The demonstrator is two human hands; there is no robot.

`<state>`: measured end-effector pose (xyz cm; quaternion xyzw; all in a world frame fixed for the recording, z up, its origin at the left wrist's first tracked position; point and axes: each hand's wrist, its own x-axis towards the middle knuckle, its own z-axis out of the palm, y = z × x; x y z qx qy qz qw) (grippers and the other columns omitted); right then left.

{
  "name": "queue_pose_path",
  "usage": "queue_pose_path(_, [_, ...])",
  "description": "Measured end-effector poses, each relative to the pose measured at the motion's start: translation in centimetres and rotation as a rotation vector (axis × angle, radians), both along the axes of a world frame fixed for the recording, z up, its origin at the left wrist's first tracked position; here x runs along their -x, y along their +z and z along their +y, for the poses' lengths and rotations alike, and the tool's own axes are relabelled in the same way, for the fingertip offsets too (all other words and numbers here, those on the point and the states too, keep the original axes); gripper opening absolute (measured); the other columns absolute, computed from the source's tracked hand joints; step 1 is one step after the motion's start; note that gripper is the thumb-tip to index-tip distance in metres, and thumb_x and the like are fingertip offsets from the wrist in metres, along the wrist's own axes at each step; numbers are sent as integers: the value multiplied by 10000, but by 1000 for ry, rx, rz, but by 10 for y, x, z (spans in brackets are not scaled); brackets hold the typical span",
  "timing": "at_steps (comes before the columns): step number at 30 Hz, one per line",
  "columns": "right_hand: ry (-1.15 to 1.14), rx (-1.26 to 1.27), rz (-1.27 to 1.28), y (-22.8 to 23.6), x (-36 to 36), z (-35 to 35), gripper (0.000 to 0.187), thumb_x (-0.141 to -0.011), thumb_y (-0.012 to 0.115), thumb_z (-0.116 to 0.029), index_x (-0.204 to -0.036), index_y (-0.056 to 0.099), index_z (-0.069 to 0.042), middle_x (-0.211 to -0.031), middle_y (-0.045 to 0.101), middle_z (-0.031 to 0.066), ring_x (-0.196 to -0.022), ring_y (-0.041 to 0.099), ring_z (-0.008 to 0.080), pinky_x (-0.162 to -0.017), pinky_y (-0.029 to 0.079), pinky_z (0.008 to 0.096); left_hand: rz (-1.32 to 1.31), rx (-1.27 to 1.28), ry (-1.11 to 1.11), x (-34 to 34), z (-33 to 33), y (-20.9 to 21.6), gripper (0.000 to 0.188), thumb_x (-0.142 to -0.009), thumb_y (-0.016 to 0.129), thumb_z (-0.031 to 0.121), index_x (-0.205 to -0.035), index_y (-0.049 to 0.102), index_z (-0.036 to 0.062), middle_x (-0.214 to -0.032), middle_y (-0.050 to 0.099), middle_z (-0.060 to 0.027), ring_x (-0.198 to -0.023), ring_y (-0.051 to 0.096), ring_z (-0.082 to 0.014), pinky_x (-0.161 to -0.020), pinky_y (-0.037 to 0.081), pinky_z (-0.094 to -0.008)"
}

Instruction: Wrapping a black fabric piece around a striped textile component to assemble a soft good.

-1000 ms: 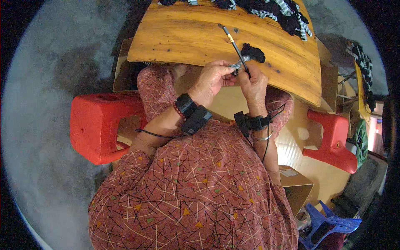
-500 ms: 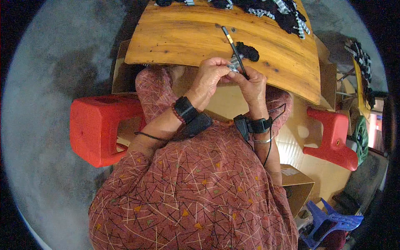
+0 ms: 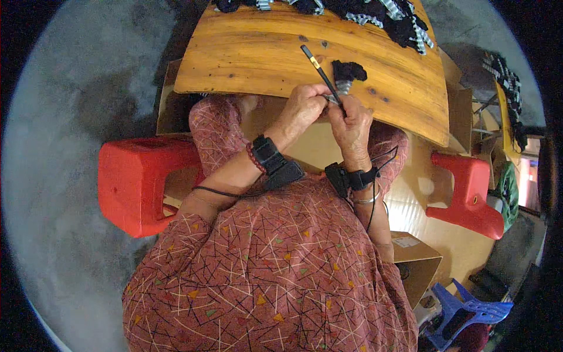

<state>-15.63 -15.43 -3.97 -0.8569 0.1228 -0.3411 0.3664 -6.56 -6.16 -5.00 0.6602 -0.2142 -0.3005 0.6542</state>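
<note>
Right hand [image 3: 350, 124]: fingers curled in, pinching the lower end of a slim black pencil-like stick with a gold band [image 3: 319, 70], which slants up and leftward away from it

Left hand [image 3: 305, 108]: fingertips drawn together just beside the right, seemingly nipping the near end of a small bunched black fabric piece with a grey striped band [image 3: 349, 71]; the exact contact is hidden from me

Fabric piece: just beyond the right fingers, its black end over the yellow-brown wooden table [image 3: 246, 64]

Feel: light, soft and limp, I'd say, hardly fragile; the striped band looks the better hold

Stick: probably light, stiff, smooth enough to roll, so gripped low

Heap of black and white-striped fabric pieces [image 3: 399, 26]: well beyond the right hand, along the table's far side
</note>
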Motion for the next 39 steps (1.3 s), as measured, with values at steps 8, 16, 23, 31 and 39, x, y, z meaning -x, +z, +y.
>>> queue_pose_path(8, [-11, 88, 25, 4, 4, -4, 91, -733, 575, -76, -807, 564, -24, -687, 552, 170, -645, 560, 348, -568, 441, 411, 603, 379, 43, -1, -8, -7, 169, -755, 515, -13, -895, 607, 4, -828, 613, -61, -736, 568, -137, -675, 462, -259])
queue_pose_path(16, [-111, 194, 88, 1, 0, -14, 101, -744, 564, -104, -820, 552, -39, -663, 525, 157, -603, 541, 356, -531, 418, 436, 281, 204, -1, -3, -7, -1, 102, -777, 538, 44, -856, 601, 30, -795, 604, -29, -692, 566, -136, -615, 458, -257])
queue_pose_path(23, [-127, 275, 123, 0, -7, -10, 97, -726, 552, -92, -797, 507, -43, -717, 532, 158, -617, 541, 370, -530, 423, 453, 447, 227, -15, -10, 4, -11, 112, -779, 547, 76, -864, 596, 21, -742, 588, -36, -533, 510, -133, -499, 421, -260])
queue_pose_path(31, [-37, 234, 123, 5, -6, -15, 99, -713, 566, -84, -780, 510, -37, -689, 535, 167, -624, 551, 372, -542, 434, 451, 458, 257, -203, -16, 18, -3, 150, -766, 570, 101, -876, 562, 0, -643, 507, 14, -424, 376, -55, -368, 302, -197])
queue_pose_path(39, [20, 306, 186, 8, 0, -20, 94, -731, 578, -92, -798, 551, -31, -679, 549, 190, -621, 561, 363, -538, 447, 416, 452, 162, -426, -1, 31, 1, 117, -731, 611, 136, -765, 598, 25, -615, 505, 33, -454, 379, -36, -392, 277, -181])
